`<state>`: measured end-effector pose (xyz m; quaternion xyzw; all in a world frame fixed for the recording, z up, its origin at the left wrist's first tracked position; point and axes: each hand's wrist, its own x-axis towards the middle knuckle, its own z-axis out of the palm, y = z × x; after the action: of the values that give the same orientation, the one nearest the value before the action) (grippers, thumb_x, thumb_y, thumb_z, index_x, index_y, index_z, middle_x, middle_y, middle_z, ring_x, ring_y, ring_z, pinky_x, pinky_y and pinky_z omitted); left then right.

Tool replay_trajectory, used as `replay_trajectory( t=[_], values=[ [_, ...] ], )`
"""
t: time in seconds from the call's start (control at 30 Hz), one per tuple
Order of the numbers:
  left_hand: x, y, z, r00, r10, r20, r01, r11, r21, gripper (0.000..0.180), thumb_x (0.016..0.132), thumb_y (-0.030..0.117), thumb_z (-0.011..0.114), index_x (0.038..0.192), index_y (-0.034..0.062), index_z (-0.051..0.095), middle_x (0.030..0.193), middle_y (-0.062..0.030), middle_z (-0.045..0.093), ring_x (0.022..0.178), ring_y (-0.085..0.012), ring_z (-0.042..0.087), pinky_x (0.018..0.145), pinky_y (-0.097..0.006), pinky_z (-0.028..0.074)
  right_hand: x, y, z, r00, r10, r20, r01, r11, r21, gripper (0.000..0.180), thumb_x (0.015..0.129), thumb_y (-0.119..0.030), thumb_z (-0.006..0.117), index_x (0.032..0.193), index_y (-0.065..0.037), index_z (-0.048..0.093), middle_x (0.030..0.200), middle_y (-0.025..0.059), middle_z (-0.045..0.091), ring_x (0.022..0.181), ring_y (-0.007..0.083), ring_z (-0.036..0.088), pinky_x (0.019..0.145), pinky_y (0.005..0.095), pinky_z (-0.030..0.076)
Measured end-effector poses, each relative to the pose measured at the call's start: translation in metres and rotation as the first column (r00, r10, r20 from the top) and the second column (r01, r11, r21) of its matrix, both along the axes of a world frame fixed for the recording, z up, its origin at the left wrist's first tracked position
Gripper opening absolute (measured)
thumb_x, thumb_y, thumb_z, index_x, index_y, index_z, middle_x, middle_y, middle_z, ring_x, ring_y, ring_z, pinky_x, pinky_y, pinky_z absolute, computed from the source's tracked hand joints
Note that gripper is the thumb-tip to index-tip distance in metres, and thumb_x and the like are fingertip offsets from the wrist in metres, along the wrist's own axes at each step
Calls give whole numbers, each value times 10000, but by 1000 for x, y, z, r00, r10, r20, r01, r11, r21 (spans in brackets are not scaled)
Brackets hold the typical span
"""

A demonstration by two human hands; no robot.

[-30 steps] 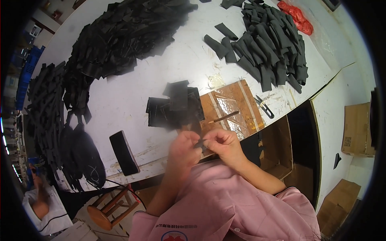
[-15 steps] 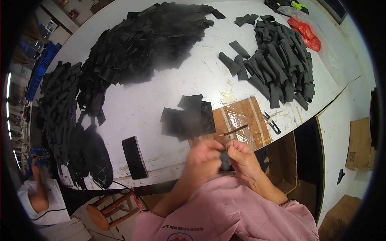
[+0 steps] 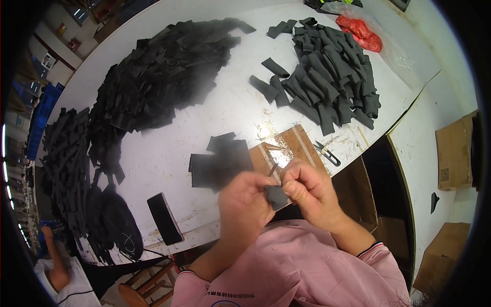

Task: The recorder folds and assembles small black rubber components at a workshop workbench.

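Note:
My left hand (image 3: 244, 200) and my right hand (image 3: 308, 188) meet close to my chest, both pinching a small dark grey strap piece (image 3: 276, 196). A thin dark stick-like tool (image 3: 273, 169) pokes up between my fingers. Just beyond my hands a small stack of black fabric pieces (image 3: 221, 161) lies on the white table (image 3: 169, 153), next to a brown taped cardboard mat (image 3: 286, 148).
A large heap of black pieces (image 3: 158, 77) covers the far left, another pile of grey straps (image 3: 327, 77) the far right. Small snips (image 3: 327, 153) lie by the mat, a black phone (image 3: 164, 218) near the front edge. Red bagged items (image 3: 360, 33) sit far right. Another person (image 3: 59, 276) is at lower left.
My hands have drawn nearer to my body and closed together on the small grey piece. The view has shifted slightly; the table items stay put.

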<state>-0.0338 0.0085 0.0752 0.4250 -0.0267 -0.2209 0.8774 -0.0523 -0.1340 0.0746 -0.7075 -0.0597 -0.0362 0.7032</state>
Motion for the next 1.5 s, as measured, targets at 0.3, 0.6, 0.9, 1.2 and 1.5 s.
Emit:
replay_trajectory(
  t=[0.3,0.6,0.9,1.2,1.5],
  values=[
    [42,-5,-12,806,-406,-432,-19,710,-704,164,850,17,368,996,18,444,675,-87,564,281,-41,337,268,-173,228,43,-16,6,889,249,-383,-142,947,287,190,854,-207,508,742,-53,501,665,-47,446,612,38,380,529,187,317],
    [36,0,-24,886,-378,-268,74,686,-723,251,854,5,333,1075,-30,445,806,-167,584,290,-47,328,285,-175,240,55,-16,-14,837,365,-407,-208,901,381,196,861,-233,508,756,-69,530,653,-53,463,567,26,381,509,167,313],
    [42,7,-52,891,-256,-376,40,867,-496,255,805,-11,358,1036,-31,466,648,-101,548,292,-42,311,293,-181,253,49,-10,-51,880,340,-331,-227,914,336,203,852,-214,511,717,-62,507,623,-47,443,539,44,378,497,179,310],
    [37,8,-66,849,-321,-421,63,851,-522,252,840,33,376,1062,0,491,754,-94,559,337,-32,249,321,-183,212,43,-16,-65,880,342,-330,-189,888,419,248,871,-239,477,704,-59,510,595,-37,448,519,52,394,478,197,321],
    [36,2,-30,712,-101,694,-312,841,442,207,716,-40,567,923,-32,571,889,-82,591,841,-176,534,770,-270,415,36,-19,-47,1000,14,-17,-15,1000,-22,235,843,-257,507,743,-44,500,614,31,467,555,125,455,504,247,376]
  ],
)
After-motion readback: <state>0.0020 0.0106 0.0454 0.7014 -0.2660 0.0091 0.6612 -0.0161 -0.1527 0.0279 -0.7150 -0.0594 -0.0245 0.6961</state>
